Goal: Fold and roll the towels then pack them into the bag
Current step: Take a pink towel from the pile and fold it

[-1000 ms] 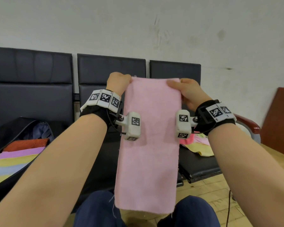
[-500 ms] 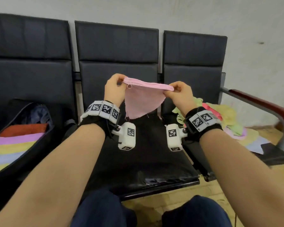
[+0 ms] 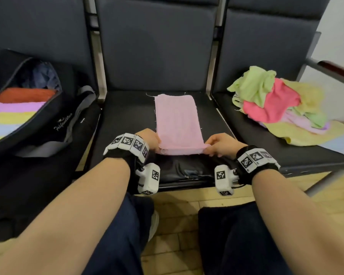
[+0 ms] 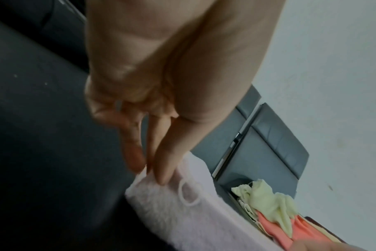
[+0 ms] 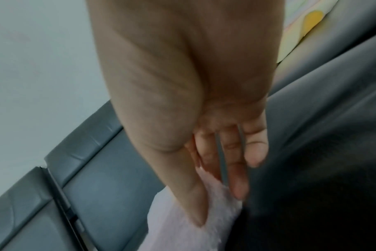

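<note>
The head view is bright and mostly sharp, with soft, even light and only faint shadows. Its edges bend and stretch. A little shine sits on the black seat [image 3: 187, 167] front. Both wrist views are dimmer, grayish and blurry, mostly around the fingers [image 4: 161, 163].

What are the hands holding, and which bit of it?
Both hands pinch the pink towel by its near end: left hand at the left corner, right hand at the right corner.

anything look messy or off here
Mostly tidy. The pink towel lies flat on the middle seat, with loose threads along its frayed edges. On the right seat, the unfolded towels sit in a crumpled heap. Nothing looks spilled or broken.
</note>
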Available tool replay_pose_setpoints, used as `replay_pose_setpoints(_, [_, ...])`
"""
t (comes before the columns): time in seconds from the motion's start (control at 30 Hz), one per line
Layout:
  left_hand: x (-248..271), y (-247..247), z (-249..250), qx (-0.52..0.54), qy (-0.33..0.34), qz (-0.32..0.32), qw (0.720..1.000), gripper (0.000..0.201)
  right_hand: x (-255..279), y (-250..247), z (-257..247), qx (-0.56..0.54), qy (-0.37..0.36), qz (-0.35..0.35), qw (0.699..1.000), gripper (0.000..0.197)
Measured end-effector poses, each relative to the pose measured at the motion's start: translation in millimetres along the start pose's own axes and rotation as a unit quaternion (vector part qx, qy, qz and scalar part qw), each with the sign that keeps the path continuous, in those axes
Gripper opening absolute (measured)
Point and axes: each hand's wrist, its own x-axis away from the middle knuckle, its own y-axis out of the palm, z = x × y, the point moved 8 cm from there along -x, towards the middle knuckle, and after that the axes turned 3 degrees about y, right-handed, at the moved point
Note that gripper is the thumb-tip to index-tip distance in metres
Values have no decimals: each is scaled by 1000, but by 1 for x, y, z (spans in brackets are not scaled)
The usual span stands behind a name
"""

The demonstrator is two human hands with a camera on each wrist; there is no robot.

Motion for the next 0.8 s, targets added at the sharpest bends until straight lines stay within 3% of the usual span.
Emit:
replay_pose_setpoints(0.27, [8,8,-3,-47,43,-31,997,36,11,-1,7,9,-30,-27,999,8])
replay_pose_setpoints(0.47, [3,7,1,-13,58,-19,998,21,11,3,8,-33,-37,-25,998,14])
replay_pose_setpoints(0.8, [6,15,7,-96,27,-53,994,36,4,10,12,-4,-1,13,1000,4])
